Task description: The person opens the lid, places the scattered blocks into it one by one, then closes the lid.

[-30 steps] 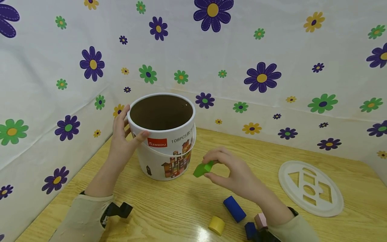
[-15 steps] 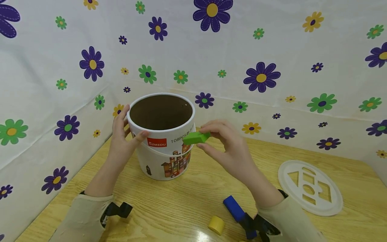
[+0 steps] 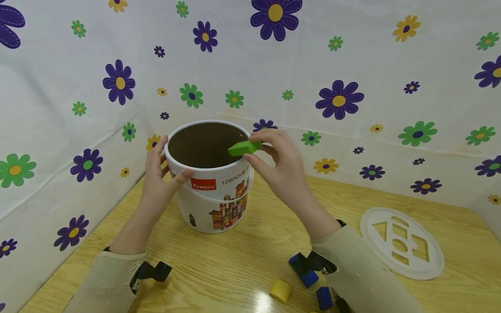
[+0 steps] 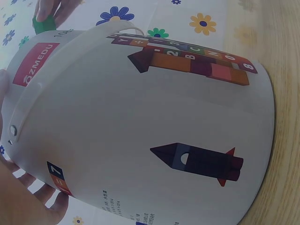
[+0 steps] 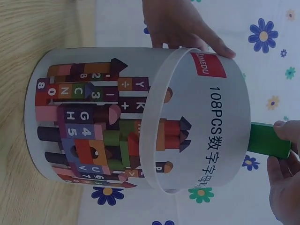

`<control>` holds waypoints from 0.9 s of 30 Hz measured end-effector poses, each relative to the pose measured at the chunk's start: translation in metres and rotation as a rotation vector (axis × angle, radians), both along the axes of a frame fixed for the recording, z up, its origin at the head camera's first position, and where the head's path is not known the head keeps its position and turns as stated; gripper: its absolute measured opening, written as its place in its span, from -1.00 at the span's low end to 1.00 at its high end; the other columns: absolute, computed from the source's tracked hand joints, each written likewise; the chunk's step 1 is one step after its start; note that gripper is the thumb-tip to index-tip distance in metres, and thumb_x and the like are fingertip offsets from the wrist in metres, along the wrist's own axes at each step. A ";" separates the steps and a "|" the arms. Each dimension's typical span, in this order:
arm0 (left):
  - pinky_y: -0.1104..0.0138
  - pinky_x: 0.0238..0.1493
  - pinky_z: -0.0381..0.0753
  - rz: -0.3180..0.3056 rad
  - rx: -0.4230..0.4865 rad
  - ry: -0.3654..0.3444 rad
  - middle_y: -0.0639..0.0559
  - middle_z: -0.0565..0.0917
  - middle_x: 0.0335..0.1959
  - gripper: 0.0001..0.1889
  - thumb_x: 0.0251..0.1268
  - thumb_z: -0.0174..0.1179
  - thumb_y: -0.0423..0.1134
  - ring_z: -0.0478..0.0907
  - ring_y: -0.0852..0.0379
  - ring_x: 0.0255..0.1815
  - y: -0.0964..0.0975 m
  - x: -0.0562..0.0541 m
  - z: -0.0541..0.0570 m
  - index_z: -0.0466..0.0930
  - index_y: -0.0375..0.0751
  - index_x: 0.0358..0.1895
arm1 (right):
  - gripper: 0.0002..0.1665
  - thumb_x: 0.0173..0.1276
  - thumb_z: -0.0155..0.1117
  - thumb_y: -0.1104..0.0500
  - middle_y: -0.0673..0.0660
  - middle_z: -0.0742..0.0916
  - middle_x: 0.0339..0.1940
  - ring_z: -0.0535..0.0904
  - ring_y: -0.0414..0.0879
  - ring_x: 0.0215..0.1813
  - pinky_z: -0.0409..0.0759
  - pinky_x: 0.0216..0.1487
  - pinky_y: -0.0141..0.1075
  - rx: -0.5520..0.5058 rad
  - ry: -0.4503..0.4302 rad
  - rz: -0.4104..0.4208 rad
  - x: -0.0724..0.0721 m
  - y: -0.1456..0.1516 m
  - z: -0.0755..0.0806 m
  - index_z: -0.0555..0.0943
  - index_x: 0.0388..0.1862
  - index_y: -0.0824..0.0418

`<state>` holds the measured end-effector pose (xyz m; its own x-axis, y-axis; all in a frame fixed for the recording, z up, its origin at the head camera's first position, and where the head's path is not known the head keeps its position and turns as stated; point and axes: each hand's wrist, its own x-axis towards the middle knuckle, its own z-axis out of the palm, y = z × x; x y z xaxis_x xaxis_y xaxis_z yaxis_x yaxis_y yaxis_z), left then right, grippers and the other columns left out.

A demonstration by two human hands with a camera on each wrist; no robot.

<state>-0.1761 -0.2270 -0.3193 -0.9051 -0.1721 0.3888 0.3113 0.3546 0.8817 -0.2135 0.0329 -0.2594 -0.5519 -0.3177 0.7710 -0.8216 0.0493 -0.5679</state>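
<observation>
Green block (image 3: 242,149) at bucket rim (image 3: 209,167), interior (image 3: 195,145) in head view only

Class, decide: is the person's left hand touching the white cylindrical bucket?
Touching. The head view shows the left hand gripping the white bucket, thumb against its outer wall.

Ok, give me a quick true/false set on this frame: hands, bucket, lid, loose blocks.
1. The right hand pinches a green block. True.
2. The left hand rests on the table. False: it grips the white bucket.
3. The yellow cylinder is inside the white bucket. False: it lies on the table.
4. The white bucket stands upright. True.
5. The shape-cutout lid covers the white bucket. False: it lies on the table.
</observation>
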 end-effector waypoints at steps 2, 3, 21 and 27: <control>-0.05 0.39 0.12 0.002 -0.002 0.001 0.11 -0.04 0.47 -0.09 0.21 0.28 -0.01 -0.03 -0.07 0.45 0.000 0.000 0.000 -0.12 0.21 0.52 | -0.62 0.15 0.35 0.47 0.21 0.54 0.02 0.47 -0.06 0.08 0.54 0.11 -0.28 0.012 -0.012 -0.005 -0.002 -0.002 -0.002 0.56 -0.03 0.42; -0.04 0.39 0.12 0.002 -0.002 0.001 0.11 -0.04 0.47 -0.09 0.21 0.28 -0.01 -0.02 -0.08 0.45 0.000 0.000 0.000 -0.12 0.20 0.52 | -0.62 0.15 0.35 0.47 0.20 0.54 0.02 0.47 -0.07 0.09 0.54 0.11 -0.29 0.021 -0.016 -0.008 -0.003 -0.003 -0.003 0.56 -0.03 0.42; -0.05 0.38 0.13 0.004 -0.009 0.006 0.11 -0.03 0.46 -0.09 0.21 0.28 -0.01 -0.02 -0.07 0.45 0.000 0.000 -0.001 -0.12 0.21 0.52 | -0.65 0.23 0.32 0.40 0.15 0.54 0.05 0.43 -0.11 0.15 0.52 0.13 -0.34 0.114 -0.025 -0.018 -0.004 -0.010 -0.014 0.56 0.01 0.37; -0.05 0.38 0.12 0.004 -0.008 0.011 0.11 -0.03 0.47 -0.10 0.21 0.28 -0.01 -0.02 -0.08 0.45 0.000 0.000 -0.001 -0.12 0.21 0.52 | -0.67 0.22 0.32 0.43 0.17 0.54 0.05 0.45 -0.07 0.14 0.52 0.13 -0.33 0.103 -0.023 -0.006 -0.002 -0.009 -0.014 0.56 -0.02 0.39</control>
<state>-0.1762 -0.2272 -0.3200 -0.9003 -0.1723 0.3997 0.3193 0.3626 0.8755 -0.2156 0.0237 -0.2735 -0.5709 -0.3909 0.7220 -0.8083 0.1130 -0.5779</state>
